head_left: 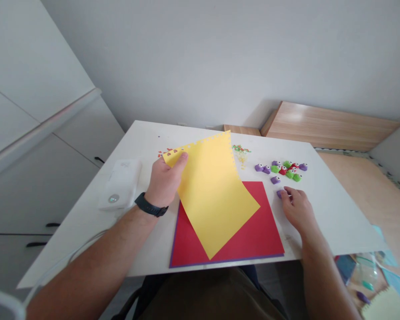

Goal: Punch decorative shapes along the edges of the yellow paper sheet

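My left hand (168, 178) pinches a yellow sheet of paper (216, 191) near its upper left corner, thumb on top. Small cut-out shapes run along the sheet's top and right edges. The sheet is tilted over a red sheet (263, 235), which has a purple edge showing beneath it. At the right, my right hand (296, 204) has its fingers closed on a small purple craft punch (279, 194) at the tabletop, partly hidden by the fingers. Another purple punch (275, 180) stands just beyond that hand.
Several purple, green and red punches (283, 170) are grouped at the right. Green and yellow paper bits (242, 155) lie behind the yellow sheet, red bits (163, 152) at its left. A white device (122, 184) with a cable sits on the white table's (336, 213) left side.
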`<state>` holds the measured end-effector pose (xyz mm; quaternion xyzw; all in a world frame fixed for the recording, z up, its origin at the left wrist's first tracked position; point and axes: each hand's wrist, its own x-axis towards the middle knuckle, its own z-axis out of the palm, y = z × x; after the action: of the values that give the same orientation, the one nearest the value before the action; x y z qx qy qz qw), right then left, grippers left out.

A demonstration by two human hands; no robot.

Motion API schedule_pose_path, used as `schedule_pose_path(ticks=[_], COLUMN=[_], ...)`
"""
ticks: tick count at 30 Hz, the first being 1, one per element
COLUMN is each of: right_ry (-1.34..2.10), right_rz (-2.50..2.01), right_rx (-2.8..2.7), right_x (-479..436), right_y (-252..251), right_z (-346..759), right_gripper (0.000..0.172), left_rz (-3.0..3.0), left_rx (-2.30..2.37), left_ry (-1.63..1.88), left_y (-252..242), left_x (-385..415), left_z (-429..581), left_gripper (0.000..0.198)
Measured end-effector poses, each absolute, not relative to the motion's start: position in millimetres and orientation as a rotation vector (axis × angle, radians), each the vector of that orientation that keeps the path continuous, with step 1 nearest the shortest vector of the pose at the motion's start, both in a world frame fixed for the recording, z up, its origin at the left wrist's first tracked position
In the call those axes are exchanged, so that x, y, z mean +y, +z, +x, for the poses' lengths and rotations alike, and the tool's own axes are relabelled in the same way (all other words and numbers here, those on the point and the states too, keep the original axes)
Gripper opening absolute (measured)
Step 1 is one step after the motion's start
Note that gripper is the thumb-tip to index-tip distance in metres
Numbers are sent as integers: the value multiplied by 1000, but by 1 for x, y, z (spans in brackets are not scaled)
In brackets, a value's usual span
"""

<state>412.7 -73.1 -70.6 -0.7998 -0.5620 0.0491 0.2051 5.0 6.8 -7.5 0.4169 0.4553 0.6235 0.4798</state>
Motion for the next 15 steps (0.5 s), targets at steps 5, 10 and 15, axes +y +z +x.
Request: schedule_pose_path(ticks=[5, 10, 15], right_ry=[-26, 70, 382], right_rz=[-2151, -1932, -1820], right_rx=[-1439, -1507, -1801], right_x=[-79, -86, -81], right_y=[-57, -39, -40], right_z=[398, 374, 347], right_gripper=[56, 44, 46], left_rz=[1001, 978, 963], left_rx=[1094, 995, 896], left_ry=[1508, 1494, 1453], left_y=[-2, 3, 8], left_x=[5, 1, -2], left_z=[6, 9, 13], left_gripper=[37, 34, 28])
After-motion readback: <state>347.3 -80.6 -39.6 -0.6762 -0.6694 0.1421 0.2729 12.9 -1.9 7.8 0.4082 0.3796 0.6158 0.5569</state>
